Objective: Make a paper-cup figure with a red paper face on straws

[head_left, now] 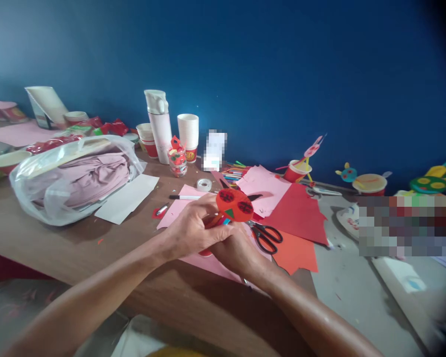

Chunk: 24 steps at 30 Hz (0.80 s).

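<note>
Though half-curled (thumb outstretched), left hand (193, 225) against orange paper face (235, 204).

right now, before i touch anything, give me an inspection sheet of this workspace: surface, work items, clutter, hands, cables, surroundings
Surface: brown tabletop, with a small orange scrap on its left side.
Work items: orange paper face with two patterned red eyes and a green triangle; black-handled scissors, near overlapping pink, red and orange sheets.
Clutter: translucent plastic bag containing mauve cloth; white lidded bottle; stacked paper cups; white tape roll.
Hands: left hand and right hand meet just below the orange paper face; exact grip hidden.
Cables: nothing seen.
Surroundings: blue wall behind; pixelated patch at right, contents unreadable.
</note>
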{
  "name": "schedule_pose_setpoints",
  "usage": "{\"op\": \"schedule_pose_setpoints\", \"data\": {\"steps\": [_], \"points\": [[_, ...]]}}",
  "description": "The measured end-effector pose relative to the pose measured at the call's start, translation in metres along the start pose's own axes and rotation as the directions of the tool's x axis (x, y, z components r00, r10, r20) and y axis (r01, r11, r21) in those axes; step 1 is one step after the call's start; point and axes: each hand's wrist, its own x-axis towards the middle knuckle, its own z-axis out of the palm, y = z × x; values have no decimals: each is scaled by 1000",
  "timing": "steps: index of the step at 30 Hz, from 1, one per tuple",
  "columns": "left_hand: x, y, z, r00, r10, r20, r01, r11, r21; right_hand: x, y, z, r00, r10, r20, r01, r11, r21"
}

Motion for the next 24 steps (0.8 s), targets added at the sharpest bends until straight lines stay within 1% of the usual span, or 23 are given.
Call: {"op": "schedule_pose_setpoints", "data": {"steps": [2,5,7,9,11,13,16,18,20,22,24], "points": [[2,0,-1,999,-18,-34,19,999,32,-1,-2,-4,998,32,46,-31,999,-28],[3,-1,-7,993,-79,-86,84,994,68,-3,-3,-10,983,135,122,-134,991,-14],[3,-3,-11,986,-122,-116,128,991,40,-4,-1,-14,972,184,149,-192,981,40],[3,-6,-13,980,-117,-164,122,992,20,-4,1,-18,964,202,172,-222,969,107],[3,-10,-14,976,-74,-207,83,996,35,-3,3,-21,963,188,194,-222,960,172],[2,-14,-14,973,-45,-226,60,996,58,-2,4,-23,961,187,205,-227,954,195],[1,-18,-13,974,-75,-213,91,993,69,-1,6,-26,955,192,225,-237,953,191],[1,-19,-13,976,-77,-201,88,995,46,-1,7,-28,954,154,256,-215,949,229],[2,-18,-13,980,-38,-193,41,999,14,0,8,-31,954,94,284,-177,942,283],[2,-18,-13,981,-7,-196,7,1000,-3,1,9,-35,957,54,286,-146,940,308],[3,-19,-12,978,-17,-207,13,1000,-21,2,11,-39,962,37,270,-118,950,288]]}}
